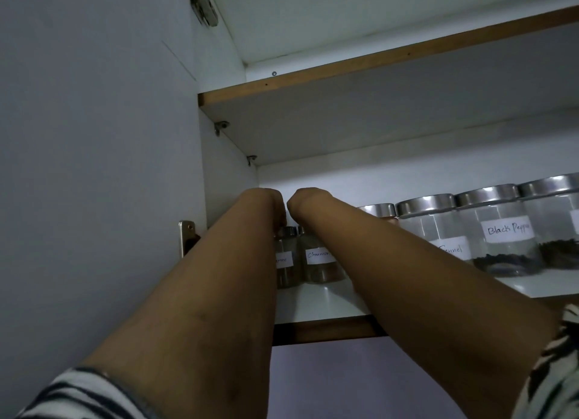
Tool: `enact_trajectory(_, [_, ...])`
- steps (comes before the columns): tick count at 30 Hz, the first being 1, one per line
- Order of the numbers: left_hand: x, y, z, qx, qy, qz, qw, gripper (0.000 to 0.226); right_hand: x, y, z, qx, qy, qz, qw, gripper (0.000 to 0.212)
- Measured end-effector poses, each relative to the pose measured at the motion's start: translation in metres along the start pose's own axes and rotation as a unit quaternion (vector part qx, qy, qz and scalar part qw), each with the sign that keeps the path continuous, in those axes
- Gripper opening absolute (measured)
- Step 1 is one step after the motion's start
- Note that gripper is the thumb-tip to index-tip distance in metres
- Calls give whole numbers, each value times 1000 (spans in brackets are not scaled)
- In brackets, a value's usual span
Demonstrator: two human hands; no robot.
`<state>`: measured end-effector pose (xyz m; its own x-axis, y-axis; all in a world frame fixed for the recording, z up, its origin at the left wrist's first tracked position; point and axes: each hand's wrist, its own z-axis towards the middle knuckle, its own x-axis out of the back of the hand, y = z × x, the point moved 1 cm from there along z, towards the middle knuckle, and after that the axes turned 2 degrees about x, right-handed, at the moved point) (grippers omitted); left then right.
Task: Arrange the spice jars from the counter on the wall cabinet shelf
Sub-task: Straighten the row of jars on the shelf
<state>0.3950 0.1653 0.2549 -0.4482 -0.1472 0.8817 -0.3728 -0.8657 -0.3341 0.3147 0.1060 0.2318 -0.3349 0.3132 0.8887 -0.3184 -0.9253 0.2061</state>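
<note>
Both my arms reach up into the wall cabinet. My left hand [266,204] curls down over the steel lid of a small glass spice jar [285,266], whose white label is half hidden by my forearm. My right hand [308,204] bends over the lid of the cinnamon jar [319,265] right beside it. Both jars stand upright and touching at the left end of the white shelf [316,306]. Most of my fingers are hidden behind my wrists.
To the right stands a row of larger steel-lidded glass jars: a fennel jar [438,230], a black pepper jar [498,230] and another [560,218] at the frame edge. A smaller jar [380,210] sits behind my right arm. An upper shelf [376,118] hangs close overhead. The cabinet's side wall [228,180] is at the left.
</note>
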Motion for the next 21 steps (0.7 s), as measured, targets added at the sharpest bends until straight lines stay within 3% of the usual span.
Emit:
enact_trajectory(9, [1,1,-5,1,-12,-25,1000,37,0,-6,-6,-14,-3,36,999,38])
enact_trajectory(13, [-10,9,1,-31,-13,-17,999,35,8,-3,-14,-33,46,70,996,43])
enact_trajectory(17, [-4,20,-21,-36,78,-65,994,40,23,10,-31,-49,141,113,982,34])
enact_trajectory(21, [18,34,-58,-97,158,-117,976,33,32,20,-50,-63,219,152,962,6])
